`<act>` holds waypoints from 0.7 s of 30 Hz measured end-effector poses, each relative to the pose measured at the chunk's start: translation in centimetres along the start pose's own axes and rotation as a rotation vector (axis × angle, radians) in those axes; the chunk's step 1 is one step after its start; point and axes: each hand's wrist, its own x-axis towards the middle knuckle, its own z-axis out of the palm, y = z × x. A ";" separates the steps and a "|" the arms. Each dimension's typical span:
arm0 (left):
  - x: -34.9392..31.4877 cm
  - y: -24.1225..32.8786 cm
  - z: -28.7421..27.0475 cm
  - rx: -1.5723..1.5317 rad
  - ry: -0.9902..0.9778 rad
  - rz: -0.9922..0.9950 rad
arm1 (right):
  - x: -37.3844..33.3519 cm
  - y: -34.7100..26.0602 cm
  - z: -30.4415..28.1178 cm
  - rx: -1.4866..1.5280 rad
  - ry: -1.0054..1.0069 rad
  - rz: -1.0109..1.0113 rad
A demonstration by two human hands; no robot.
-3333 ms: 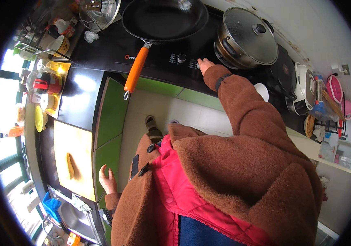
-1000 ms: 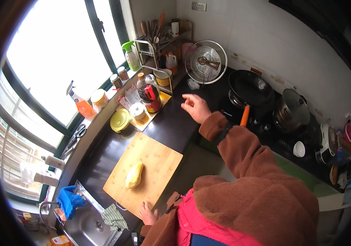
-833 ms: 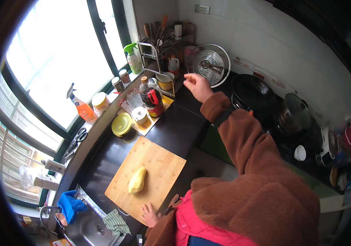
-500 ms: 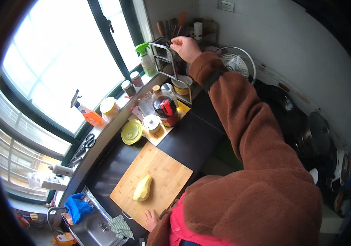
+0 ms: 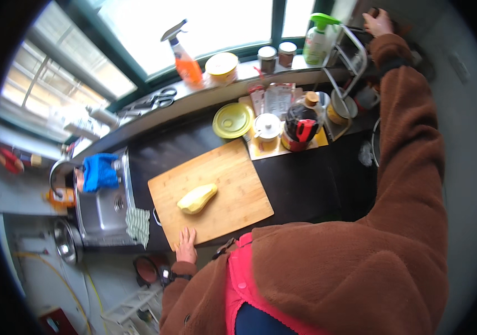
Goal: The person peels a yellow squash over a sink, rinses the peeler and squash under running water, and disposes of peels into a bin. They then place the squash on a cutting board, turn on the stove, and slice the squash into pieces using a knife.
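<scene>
A peeled, pale yellow, tapered vegetable (image 5: 198, 199) lies on a wooden cutting board (image 5: 233, 173) on the dark counter. My left hand (image 5: 186, 244) rests flat on the board's near-left corner, its fingers apart, a little short of the vegetable. Far up at the right, my outstretched right hand (image 5: 379, 23) is above the metal rack (image 5: 355, 50) by the window. Its fingers are closed around a dark brown handle (image 5: 373, 11); what the handle belongs to is hidden.
Behind the board stand a green lidded bowl (image 5: 233, 120), a white lidded jar (image 5: 267, 127) and a dark sauce bottle (image 5: 301, 120). Scissors (image 5: 163, 97) and spray bottles (image 5: 185, 64) line the windowsill. At left is a sink (image 5: 104, 215) with a blue cloth (image 5: 100, 172).
The view has turned toward the right, so the board looks more level. My right hand has closed on a brown handle near the rack. My left hand stays on the board, fingers more spread.
</scene>
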 end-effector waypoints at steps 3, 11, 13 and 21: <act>-0.2 0.4 -0.1 -0.033 -0.002 -0.030 | 1.4 0.7 0.7 -0.001 0.072 0.071; 0.0 -1.0 1.0 -0.047 0.002 -0.019 | 1.6 -2.9 -0.1 0.207 0.081 -0.127; -0.1 -2.1 1.2 -0.026 0.003 -0.023 | 1.5 -4.7 -1.0 0.245 0.148 -0.207; -0.5 -6.5 1.3 -0.077 0.034 0.015 | -4.7 -18.9 -8.3 0.237 0.156 -0.318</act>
